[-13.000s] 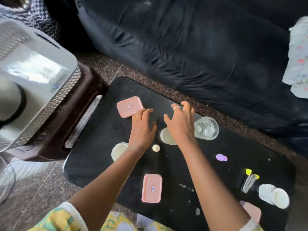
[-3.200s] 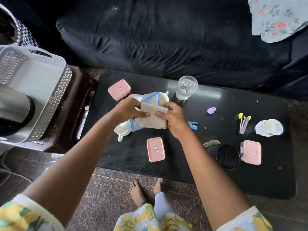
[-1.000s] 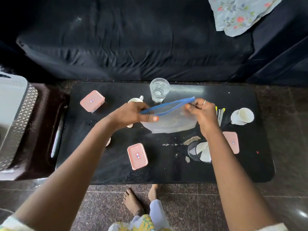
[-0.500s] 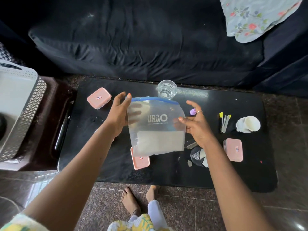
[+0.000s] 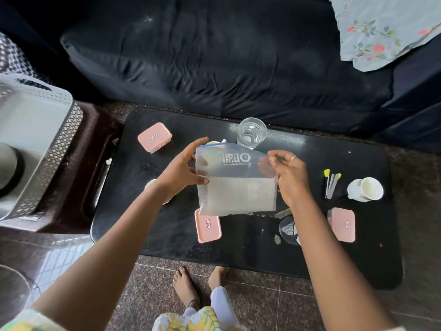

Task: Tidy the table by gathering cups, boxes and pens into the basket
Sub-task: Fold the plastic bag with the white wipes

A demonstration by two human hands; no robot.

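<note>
Over the black table (image 5: 238,242) we hold a frosted zip bag (image 5: 236,185) upright, our left hand (image 5: 183,173) in a closed grip on its left edge, our right hand (image 5: 290,174) pinching its right edge. Pink boxes (image 5: 207,225), pens (image 5: 330,183) and a cup (image 5: 365,189) lie below; the basket (image 5: 59,144) stands left.

The clear bag (image 5: 236,185) reads "URGO" in white — the smaller line beneath is too blurred to read.
</note>
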